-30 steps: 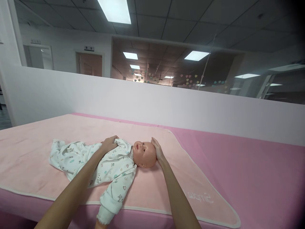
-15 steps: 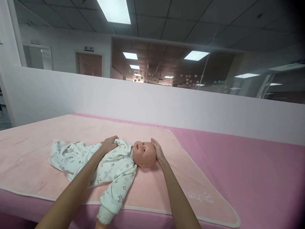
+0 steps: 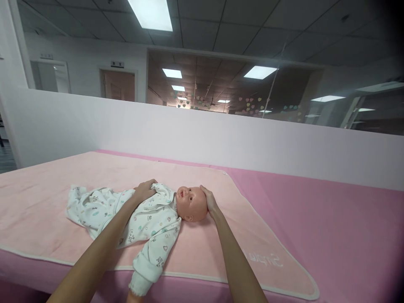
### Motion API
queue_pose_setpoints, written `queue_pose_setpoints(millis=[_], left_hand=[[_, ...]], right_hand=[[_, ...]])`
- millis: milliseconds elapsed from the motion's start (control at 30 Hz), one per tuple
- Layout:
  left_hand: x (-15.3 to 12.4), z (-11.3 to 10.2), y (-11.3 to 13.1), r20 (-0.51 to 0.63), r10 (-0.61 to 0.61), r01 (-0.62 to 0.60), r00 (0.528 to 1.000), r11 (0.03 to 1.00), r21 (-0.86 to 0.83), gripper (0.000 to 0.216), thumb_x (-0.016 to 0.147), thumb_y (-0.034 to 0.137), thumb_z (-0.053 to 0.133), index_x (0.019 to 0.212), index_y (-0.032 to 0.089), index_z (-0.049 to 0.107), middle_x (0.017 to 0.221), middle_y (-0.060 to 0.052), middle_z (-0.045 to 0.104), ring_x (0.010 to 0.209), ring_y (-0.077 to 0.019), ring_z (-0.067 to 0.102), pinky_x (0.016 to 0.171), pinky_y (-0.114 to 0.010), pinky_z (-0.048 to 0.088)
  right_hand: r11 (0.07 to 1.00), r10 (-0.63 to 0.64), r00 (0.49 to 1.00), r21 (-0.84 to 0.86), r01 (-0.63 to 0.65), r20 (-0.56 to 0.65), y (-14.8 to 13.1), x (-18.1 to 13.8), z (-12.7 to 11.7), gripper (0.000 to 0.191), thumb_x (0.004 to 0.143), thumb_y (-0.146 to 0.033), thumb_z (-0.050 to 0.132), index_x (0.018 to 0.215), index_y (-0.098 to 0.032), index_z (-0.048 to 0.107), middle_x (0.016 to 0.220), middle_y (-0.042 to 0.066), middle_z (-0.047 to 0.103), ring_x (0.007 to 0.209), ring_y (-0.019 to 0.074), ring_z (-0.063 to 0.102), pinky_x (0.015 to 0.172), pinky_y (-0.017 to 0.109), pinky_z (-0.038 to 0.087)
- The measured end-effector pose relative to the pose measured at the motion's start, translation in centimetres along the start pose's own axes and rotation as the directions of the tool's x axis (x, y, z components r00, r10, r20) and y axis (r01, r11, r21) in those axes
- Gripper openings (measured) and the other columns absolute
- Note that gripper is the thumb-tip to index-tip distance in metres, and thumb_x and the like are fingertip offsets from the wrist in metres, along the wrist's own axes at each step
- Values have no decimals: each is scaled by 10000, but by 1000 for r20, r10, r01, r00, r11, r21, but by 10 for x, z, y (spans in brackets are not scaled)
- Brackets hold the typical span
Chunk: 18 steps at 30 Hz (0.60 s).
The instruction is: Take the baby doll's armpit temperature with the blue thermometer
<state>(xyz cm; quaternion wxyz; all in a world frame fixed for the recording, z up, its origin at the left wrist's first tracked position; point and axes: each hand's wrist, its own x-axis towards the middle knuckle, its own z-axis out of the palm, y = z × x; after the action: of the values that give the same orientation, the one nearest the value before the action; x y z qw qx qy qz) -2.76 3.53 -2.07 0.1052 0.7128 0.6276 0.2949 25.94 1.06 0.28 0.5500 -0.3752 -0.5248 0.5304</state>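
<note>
A baby doll (image 3: 158,229) in a white printed outfit lies on its back on a peach mat (image 3: 202,256), head toward the right. My left hand (image 3: 145,191) rests across its chest near the far shoulder, fingers laid over the cloth; part of them is hidden. My right hand (image 3: 208,199) lies against the crown of the doll's bald head (image 3: 195,206), fingers stretched along it. The doll's near sleeve (image 3: 160,248) hangs over the front edge of the mat.
Under the mat is a pink padded surface (image 3: 347,235). Behind it runs a low white wall (image 3: 202,134) with glass above. A doorway (image 3: 119,86) shows beyond at the left.
The fingertips of my right hand have come down slightly against the doll's head. My left hand and the doll look unmoved.
</note>
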Motion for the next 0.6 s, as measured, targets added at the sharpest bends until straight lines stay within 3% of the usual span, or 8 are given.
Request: queue_pose_setpoints(millis=[167, 467, 600], left_hand=[[-1, -1, 1, 0, -10, 10, 1000, 1000, 3, 336, 658, 243, 487, 977, 223, 590, 941, -29, 674, 874, -218, 592, 664, -249, 379], [-2, -1, 2, 4, 3, -3, 1000, 1000, -14, 341, 652, 236, 480, 976, 216, 588, 956, -33, 668, 886, -217, 587, 693, -255, 381], [-1, -1, 1, 5, -6, 6, 1000, 999, -32, 348, 648, 238, 485, 978, 210, 590, 953, -38, 667, 887, -221, 584, 702, -258, 387]], right_hand=[[997, -70, 997, -12, 70, -36, -5, 9, -2, 204, 663, -401, 609, 696, -200, 621, 741, 6, 669, 855, 168, 583, 832, 277, 439], [999, -42, 999, -23, 42, -23, 4, -4, -1, 264, 665, -411, 591, 626, -152, 622, 666, 30, 671, 685, 191, 603, 686, 290, 456], [998, -62, 996, -27, 60, -60, 2, 0, -1, 252, 643, -397, 609, 725, -165, 663, 830, 43, 694, 872, 202, 598, 815, 286, 433]])
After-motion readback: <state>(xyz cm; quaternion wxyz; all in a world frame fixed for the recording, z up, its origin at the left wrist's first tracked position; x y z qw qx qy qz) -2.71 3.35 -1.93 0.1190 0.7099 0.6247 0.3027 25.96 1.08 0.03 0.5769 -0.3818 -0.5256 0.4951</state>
